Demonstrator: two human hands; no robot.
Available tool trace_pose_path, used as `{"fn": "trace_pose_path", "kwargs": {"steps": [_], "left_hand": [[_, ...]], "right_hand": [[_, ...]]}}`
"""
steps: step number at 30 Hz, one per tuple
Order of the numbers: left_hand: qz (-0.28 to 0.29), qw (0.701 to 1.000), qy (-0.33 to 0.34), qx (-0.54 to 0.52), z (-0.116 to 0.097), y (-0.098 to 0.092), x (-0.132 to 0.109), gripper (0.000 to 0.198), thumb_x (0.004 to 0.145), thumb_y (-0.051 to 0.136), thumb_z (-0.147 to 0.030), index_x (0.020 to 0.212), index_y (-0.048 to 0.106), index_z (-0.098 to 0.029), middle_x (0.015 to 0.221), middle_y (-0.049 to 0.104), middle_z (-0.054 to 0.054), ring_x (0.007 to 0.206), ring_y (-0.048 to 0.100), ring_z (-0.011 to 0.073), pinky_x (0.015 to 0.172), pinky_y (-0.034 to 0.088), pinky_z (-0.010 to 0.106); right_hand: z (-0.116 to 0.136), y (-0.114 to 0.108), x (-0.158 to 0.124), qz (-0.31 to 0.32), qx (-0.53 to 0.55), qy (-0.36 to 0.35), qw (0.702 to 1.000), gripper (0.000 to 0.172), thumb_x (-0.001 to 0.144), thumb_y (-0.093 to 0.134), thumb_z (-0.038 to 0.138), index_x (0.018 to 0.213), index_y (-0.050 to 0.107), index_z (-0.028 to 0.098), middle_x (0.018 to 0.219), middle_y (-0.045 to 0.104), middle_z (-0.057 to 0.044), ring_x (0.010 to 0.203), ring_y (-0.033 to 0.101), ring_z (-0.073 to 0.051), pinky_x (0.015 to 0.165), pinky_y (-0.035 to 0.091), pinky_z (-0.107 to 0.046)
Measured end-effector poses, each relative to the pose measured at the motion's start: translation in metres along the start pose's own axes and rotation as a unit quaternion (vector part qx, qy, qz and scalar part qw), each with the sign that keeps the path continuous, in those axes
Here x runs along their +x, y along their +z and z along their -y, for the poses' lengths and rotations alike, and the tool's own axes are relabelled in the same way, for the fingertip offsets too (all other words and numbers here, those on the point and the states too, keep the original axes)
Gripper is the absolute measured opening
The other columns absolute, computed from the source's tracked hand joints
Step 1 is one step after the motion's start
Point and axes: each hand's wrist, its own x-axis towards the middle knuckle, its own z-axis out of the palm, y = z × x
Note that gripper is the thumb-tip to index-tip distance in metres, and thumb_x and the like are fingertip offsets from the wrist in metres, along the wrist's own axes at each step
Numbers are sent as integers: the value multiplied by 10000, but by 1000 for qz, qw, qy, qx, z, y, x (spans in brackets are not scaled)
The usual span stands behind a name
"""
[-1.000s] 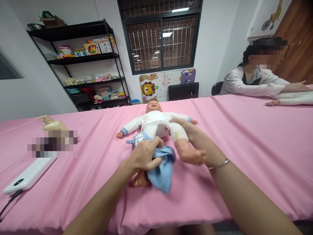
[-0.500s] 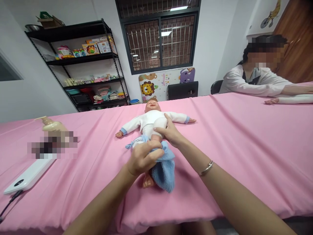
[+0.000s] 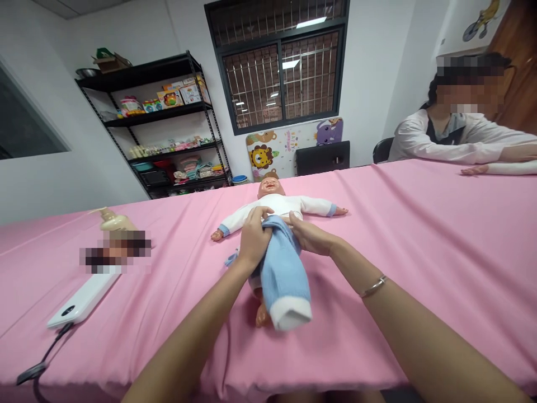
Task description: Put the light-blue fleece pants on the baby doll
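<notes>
Head view: a doll (image 3: 274, 202) in a white top is lying on its back at the middle of the pink table (image 3: 419, 252), head pointing to 12 o'clock and arms spreading toward 9 and 3. Blue trousers (image 3: 284, 274) with a white cuff are covering its lower half, running from the waist down to 6 o'clock. One bare foot (image 3: 262, 318) is peeking out just beside the cuff.

The left hand (image 3: 253, 238) is curling shut over the trousers' top edge at the doll's waist, fingers wrapping the cloth from the 9 o'clock side. The right hand (image 3: 309, 235), with a bracelet (image 3: 373, 286) on its wrist, is pinching the same edge from the 3 o'clock side, fingers closing on the fabric.

At 9 o'clock from the doll, well apart, a pump bottle (image 3: 111, 219) is standing, and a white power bank (image 3: 86, 298) is lying toward 8 o'clock with a cable trailing off. At 2 o'clock another person (image 3: 453, 143) is sitting, arms resting on the table. A black shelf (image 3: 168, 120) is standing against the wall at 11 o'clock.
</notes>
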Motion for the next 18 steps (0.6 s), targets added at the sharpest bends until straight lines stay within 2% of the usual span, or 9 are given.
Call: {"fn": "trace_pose_path", "kwargs": {"steps": [2,4,5,7,10,12,14,18], "left_hand": [[14,999,-19,33,6,8,13,296,679,444,-41,926,550,-167,884,576,39,896,543,182,830,420,300],[49,996,-69,38,11,15,22,319,678,458,-42,953,559,-168,863,594,33,856,562,181,779,433,290],[72,993,-89,30,13,18,24,321,684,468,-51,968,565,-166,862,609,31,844,572,179,768,436,284],[125,988,-89,11,17,20,25,289,705,471,-76,955,589,-158,886,644,36,850,587,175,782,438,276],[196,979,-38,25,20,20,20,212,758,446,-136,846,638,-158,902,678,37,840,591,176,778,432,266],[220,973,-18,62,21,19,18,210,790,442,-192,808,650,-167,882,688,35,810,592,182,745,428,267],[230,968,-9,98,20,19,18,211,802,443,-221,810,648,-172,880,692,43,808,597,193,717,425,268],[243,954,4,173,15,23,20,195,808,440,-204,839,629,-171,931,688,78,869,619,227,718,438,289]], "right_hand": [[1,-9,-4,54,-35,6,998,618,796,557,560,1320,433,257,1314,495,-63,1170,507,-173,917,499,-289],[0,-21,-6,94,-93,10,991,677,690,723,445,1281,469,237,1227,546,-69,1089,543,-179,850,512,-283],[0,-27,-7,106,-115,14,988,673,655,757,409,1247,500,218,1172,571,-71,1040,561,-180,824,512,-286],[-3,-39,-6,91,-131,9,987,547,643,758,406,1101,585,161,1033,611,-64,931,584,-162,797,505,-288],[-11,-51,1,4,-135,-5,991,385,672,703,445,845,604,115,790,600,-27,735,571,-115,716,484,-268],[-18,-52,7,-71,-147,-23,986,344,672,669,432,786,581,119,689,560,-2,637,521,-93,627,438,-239],[-26,-49,14,-139,-165,-56,975,281,663,628,374,783,581,123,671,548,7,613,470,-82,592,384,-218],[-43,-39,28,-243,-138,-125,952,253,621,571,319,774,587,117,746,586,-10,711,467,-101,685,381,-232]]}}
